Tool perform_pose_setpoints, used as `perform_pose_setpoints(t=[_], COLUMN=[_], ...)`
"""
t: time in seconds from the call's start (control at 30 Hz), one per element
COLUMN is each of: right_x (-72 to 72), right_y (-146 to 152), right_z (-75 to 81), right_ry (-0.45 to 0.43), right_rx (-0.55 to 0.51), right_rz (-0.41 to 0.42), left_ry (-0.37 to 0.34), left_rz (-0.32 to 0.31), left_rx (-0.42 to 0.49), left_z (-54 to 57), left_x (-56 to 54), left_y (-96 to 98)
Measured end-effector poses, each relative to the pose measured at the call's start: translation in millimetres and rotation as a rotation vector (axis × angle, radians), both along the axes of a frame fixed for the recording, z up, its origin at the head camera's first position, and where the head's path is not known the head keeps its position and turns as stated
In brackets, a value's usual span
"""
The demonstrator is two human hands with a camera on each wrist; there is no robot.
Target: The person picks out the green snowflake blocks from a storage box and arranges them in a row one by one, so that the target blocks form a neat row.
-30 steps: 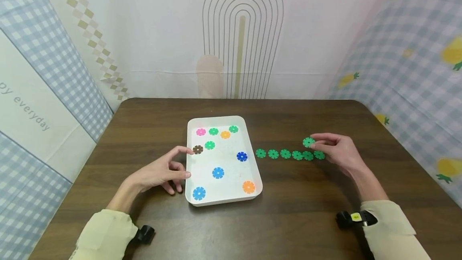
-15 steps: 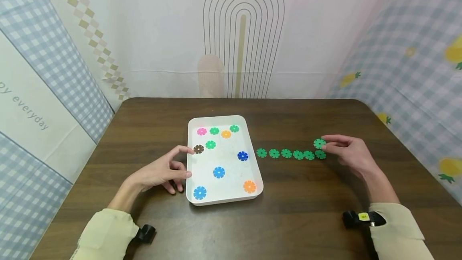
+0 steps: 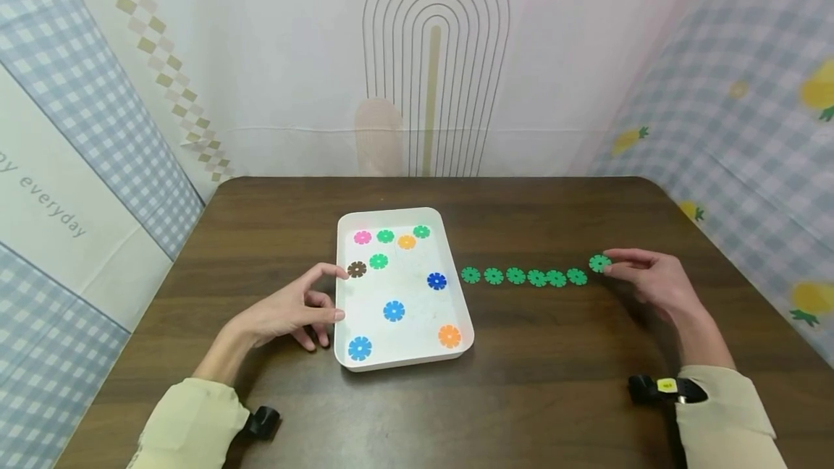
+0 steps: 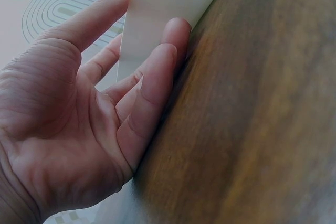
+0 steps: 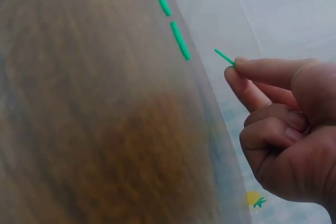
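My right hand [image 3: 661, 284] pinches a green notched plastic disc [image 3: 599, 263] between thumb and fingertip, just past the right end of a row of green discs [image 3: 515, 276] on the table. In the right wrist view the held disc [image 5: 223, 56] shows edge-on, raised off the tabletop, while the other fingers curl into the palm. My left hand [image 3: 289, 310] grips the left side of a white tray [image 3: 417, 364]. Seen from the left wrist, thumb and a finger reach over the rim and other fingers lie along the outer wall [image 4: 152, 24].
Inside the tray lie several loose discs: pink, green, yellow, a brown disc [image 3: 356, 269], a dark blue disc [image 3: 436, 281], light blue ones and an orange disc [image 3: 449, 336]. The brown wooden table [image 3: 534, 396] ends at a patterned cloth backdrop [image 3: 554, 93].
My right hand has carried the green disc rightward, from above the row to beyond its right end, and slightly lower. The left hand and tray have stayed in place.
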State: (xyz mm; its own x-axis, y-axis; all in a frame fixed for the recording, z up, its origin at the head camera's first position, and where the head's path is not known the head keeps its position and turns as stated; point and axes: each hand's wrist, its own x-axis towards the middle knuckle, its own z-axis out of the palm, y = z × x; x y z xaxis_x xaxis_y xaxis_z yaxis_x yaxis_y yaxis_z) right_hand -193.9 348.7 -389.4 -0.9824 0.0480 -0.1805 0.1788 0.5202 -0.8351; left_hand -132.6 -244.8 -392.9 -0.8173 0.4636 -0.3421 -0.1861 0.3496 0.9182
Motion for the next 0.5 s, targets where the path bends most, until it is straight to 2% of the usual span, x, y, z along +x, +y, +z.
perform_pose_setpoints(t=[0.23, 0.5], right_x=[-0.5, -0.7], right_y=[2.0, 3.4], right_z=[-3.0, -8.2], right_ry=[-0.022, -0.031], right_rx=[0.075, 0.114], right_rz=[0.019, 0.038], left_ry=[-0.005, -0.005], left_rz=[0.004, 0.007], left_rx=[0.004, 0.002], left_z=[-0.4, -0.5], left_x=[0.3, -0.2], left_y=[-0.3, -0.4])
